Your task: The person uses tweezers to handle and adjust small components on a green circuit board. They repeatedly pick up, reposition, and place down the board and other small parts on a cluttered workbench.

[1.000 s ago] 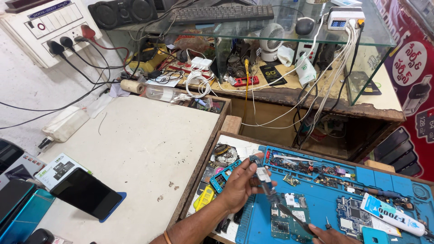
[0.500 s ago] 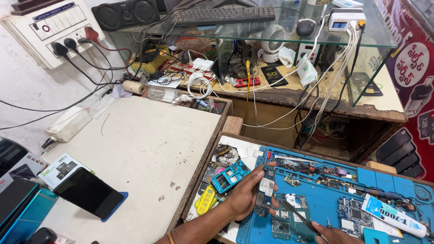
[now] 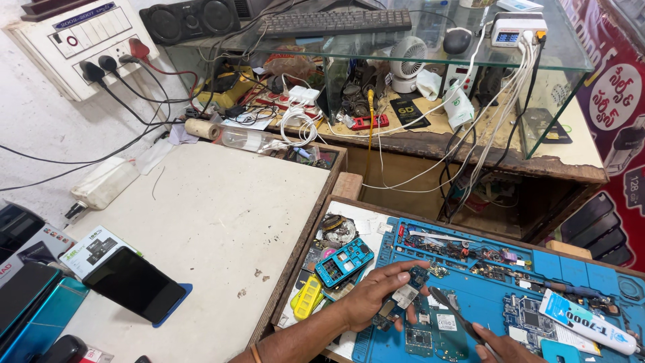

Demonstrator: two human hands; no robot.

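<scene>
Hands (image 3: 376, 302) steady a circuit board (image 3: 405, 296) against black tweezers (image 3: 457, 316).

small circuit board (image 3: 405, 296), flat on blue mat, under fingers

I have just one view, from the camera on the person's head, tilted steeply down and forward over the bench from close above. The left hand (image 3: 376, 299) and right hand (image 3: 500, 349) sit at the bottom edge, fingers (image 3: 403, 270) over the blue mat (image 3: 578, 269). Beyond the fingertips the frame reaches the glass shelf (image 3: 430, 40).
</scene>
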